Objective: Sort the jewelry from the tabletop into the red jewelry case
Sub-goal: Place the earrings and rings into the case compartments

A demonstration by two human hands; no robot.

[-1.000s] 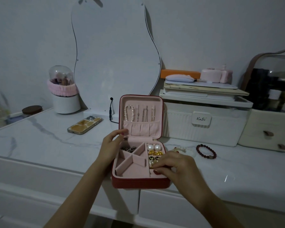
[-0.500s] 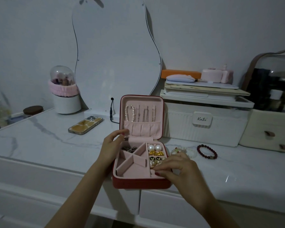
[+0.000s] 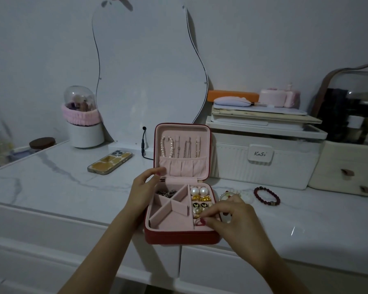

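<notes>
seating a small piece in the right-hand strip of the open red leatherette jewelry case [image 3: 182, 237], at the vanity's front edge. my right hand [image 3: 237, 223] has fingertips pinched together there; on what, i cannot tell. left hand [image 3: 143, 190] steadies the wall, fingers relaxed. best lower slowly, release flat. dark red bead bracelet [image 3: 267, 196] waits on the white marble tabletop [image 3: 51, 183].

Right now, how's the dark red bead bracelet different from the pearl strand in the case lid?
The dark red bead bracelet lies flat on the marble tabletop, outside the red jewelry case; the pearl strand hangs upright inside the lid. The bracelet's beads are dark red, the strand's are white. The bracelet forms a closed ring; the strand drapes as a long narrow loop. Both are strings of round beads.
</notes>
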